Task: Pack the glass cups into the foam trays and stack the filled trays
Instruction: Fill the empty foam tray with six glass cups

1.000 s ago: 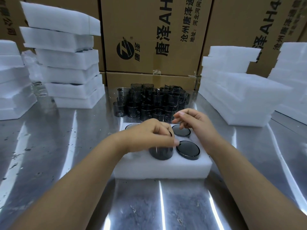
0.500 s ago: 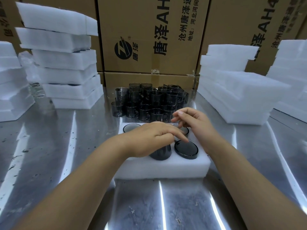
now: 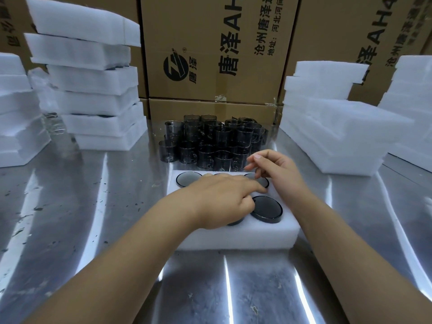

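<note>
Left hand palm-down on cup in foam tray — right hand hovering just beside.

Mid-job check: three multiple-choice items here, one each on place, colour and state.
1. The loose cups stand:
A) on the left foam stack
B) between the foam tray and the cardboard boxes
C) at the table's near edge

2. The cups are:
A) dark smoky grey
B) white
C) green

3. The left hand:
A) lifts a tray
B) hangs idle
C) presses on a cup in the tray

Key: B, they cluster behind the tray; A, all look dark; C, it lies on a slotted cup.
</note>
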